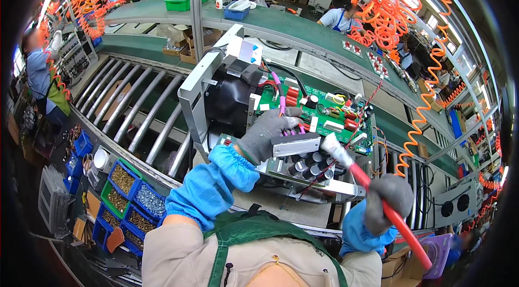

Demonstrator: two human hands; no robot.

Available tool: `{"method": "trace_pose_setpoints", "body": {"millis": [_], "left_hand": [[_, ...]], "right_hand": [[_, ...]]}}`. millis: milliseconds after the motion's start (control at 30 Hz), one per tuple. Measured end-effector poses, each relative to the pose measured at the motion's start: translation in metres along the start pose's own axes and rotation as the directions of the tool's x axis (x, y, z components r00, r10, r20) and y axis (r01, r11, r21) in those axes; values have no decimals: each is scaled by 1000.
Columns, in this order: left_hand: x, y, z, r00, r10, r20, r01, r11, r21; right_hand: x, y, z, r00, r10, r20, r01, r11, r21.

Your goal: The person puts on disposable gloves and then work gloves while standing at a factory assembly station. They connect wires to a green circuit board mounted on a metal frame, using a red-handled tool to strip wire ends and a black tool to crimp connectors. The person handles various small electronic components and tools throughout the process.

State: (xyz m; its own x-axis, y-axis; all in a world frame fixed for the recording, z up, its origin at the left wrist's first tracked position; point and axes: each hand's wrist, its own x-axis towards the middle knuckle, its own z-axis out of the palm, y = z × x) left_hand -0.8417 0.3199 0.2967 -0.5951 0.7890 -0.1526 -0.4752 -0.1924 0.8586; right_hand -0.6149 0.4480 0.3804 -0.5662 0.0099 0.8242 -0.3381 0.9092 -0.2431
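Circuit board [324,111], green, packed with red relays and black capacitors, sits mid-frame in a grey metal chassis [197,89] tilted up on the bench. Left hand [267,133], grey glove and blue sleeve, rests on the board's near-left edge, fingers curled over a pink wire bundle [281,97] and a grey metal bracket [296,144]; can't tell whether it actually grips either. Right hand [386,198], also grey-gloved, is closed round a red-handled tool [378,198] whose whitish tip meets the bracket's right end, just above the capacitor row. Black fan housing [230,100] fills the chassis left of the board.

Surface: worktop under the chassis, steel roller conveyor [135,106] to the left. Blue parts bins [127,192] with screws near-left. Green belt line [281,24] curves across the far side, carrying a green crate and a blue tray. Orange coiled air hoses [389,14] hang overhead. Other people work at far and left stations.
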Motion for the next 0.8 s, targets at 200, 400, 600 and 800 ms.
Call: {"method": "trace_pose_setpoints", "body": {"millis": [200,400,600,800], "left_hand": [[-10,4,10,999,31,-13,-31,999,16],[-11,-1,3,999,33,35,-31,998,-52],[-5,-9,-4,990,77,120,-98,979,180],[-41,-4,-35,977,103,189,-181,868,463]], "right_hand": [[5,-8,25,987,-132,92,128,990,54],[-14,22,-5,1000,31,3,-28,948,-318],[-38,45,-11,976,9,-217,106,853,511],[-28,46,29,951,74,-299,209,560,802]]}}
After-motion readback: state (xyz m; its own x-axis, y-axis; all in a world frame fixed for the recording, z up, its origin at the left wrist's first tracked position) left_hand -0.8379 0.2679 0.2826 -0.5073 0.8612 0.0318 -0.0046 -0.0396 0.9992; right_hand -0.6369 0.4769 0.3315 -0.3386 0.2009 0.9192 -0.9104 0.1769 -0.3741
